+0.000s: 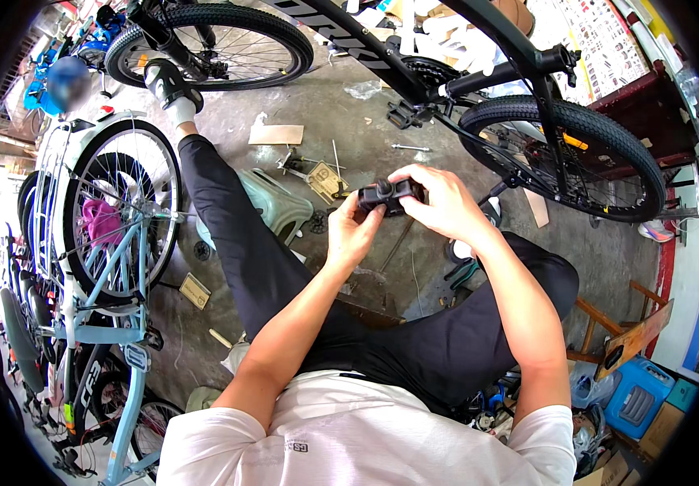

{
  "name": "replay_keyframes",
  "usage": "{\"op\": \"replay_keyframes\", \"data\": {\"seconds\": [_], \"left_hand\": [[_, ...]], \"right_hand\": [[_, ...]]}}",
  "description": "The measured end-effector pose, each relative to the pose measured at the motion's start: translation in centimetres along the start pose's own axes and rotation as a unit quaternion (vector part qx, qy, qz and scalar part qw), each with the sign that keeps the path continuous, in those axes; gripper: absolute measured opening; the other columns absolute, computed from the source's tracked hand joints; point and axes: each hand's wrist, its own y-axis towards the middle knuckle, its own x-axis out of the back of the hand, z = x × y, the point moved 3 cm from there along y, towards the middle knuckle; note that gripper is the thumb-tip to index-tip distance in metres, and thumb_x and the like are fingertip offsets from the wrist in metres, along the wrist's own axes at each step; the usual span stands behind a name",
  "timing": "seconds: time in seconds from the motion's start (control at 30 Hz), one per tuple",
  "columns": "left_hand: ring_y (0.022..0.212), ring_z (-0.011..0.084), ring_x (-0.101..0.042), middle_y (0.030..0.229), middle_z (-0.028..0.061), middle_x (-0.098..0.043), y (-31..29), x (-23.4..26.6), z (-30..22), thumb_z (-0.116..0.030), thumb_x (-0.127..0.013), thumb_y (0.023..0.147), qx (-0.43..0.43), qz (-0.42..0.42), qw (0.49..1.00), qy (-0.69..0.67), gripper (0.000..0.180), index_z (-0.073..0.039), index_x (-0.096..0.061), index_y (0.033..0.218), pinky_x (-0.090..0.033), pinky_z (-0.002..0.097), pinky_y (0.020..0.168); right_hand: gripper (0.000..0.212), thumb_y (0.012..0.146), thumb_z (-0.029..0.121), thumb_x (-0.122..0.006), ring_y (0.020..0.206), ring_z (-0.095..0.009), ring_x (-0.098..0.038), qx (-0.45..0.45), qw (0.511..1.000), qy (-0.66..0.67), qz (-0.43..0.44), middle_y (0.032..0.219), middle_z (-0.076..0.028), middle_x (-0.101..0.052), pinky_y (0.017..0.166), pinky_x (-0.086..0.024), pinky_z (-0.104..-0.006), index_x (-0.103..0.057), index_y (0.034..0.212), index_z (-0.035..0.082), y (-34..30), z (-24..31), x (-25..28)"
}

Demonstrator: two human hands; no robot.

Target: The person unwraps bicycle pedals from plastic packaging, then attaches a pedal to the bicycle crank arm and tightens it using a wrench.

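Out in front of my lap, both hands hold a black bicycle pedal [390, 194], its round axle end turned upward. My left hand [353, 229] pinches its left end, thumb along the near edge. On the other end, my right hand [440, 198] has its fingers over the top and its thumb at the near side. Parts of the pedal are hidden behind the fingers. Past my hands stands a black mountain bike [382, 69] with a crank and pedal [406, 115] low on its frame.
A pale green plastic stool [272, 202] stands by my left leg, beside small cards [325, 182] and metal tools on the concrete floor. Light blue bicycles [110, 324] crowd the left. At right are a wooden stool [633, 340] and a blue case [639, 397]. Green-handled pliers [464, 275] lie between my legs.
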Motion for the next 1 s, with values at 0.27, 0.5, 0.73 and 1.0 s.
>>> {"op": "replay_keyframes", "data": {"seconds": [0.27, 0.5, 0.73, 1.0], "left_hand": [[0.069, 0.0034, -0.062, 0.083, -0.0014, -0.071, -0.5, -1.5, -1.8, -0.010, -0.071, 0.095, 0.008, 0.032, 0.999, 0.019, 0.018, 0.000, -0.068, 0.110, -0.053, 0.0243, 0.061], [0.071, 0.0063, -0.064, 0.081, 0.0027, -0.070, -0.2, -1.5, -1.6, -0.015, -0.068, 0.098, -0.001, 0.046, 0.997, 0.061, 0.024, 0.001, -0.066, 0.117, -0.055, 0.0265, 0.063], [0.082, 0.0164, -0.071, 0.100, 0.0109, -0.073, -0.4, -1.2, 4.4, -0.027, -0.064, 0.104, 0.093, 0.203, 0.961, 0.166, 0.047, 0.001, -0.053, 0.140, -0.056, 0.0309, 0.073], [0.080, 0.0270, -0.075, 0.100, 0.0152, -0.076, -2.8, 12.1, 22.7, -0.037, -0.067, 0.094, 0.458, 0.134, 0.777, 0.412, 0.038, -0.002, -0.074, 0.109, -0.057, 0.0390, 0.079]], "right_hand": [[0.035, 0.087, 0.021, -0.067, 0.095, -0.033, -0.072, -0.031, 0.998, 0.033, -0.036, 0.104, -0.017, -0.074, 0.084, -0.055, -0.0417, -0.066, 0.118, 0.005, 0.0, -0.6, 1.2], [0.038, 0.087, 0.022, -0.067, 0.097, -0.033, -0.073, -0.053, 0.998, 0.032, -0.021, 0.108, -0.017, -0.074, 0.085, -0.056, -0.0416, -0.065, 0.120, 0.004, -0.5, -1.0, 1.3], [0.043, 0.085, 0.020, -0.070, 0.086, -0.034, -0.072, -0.068, 0.989, -0.086, -0.097, 0.093, -0.017, -0.072, 0.078, -0.055, -0.0439, -0.062, 0.127, 0.015, -1.9, -2.1, 2.3], [0.040, 0.089, 0.022, -0.072, 0.102, -0.035, -0.071, -0.021, 0.980, -0.104, -0.168, 0.111, -0.015, -0.073, 0.087, -0.055, -0.0433, -0.062, 0.127, 0.014, -2.9, -3.0, 4.4]]}}
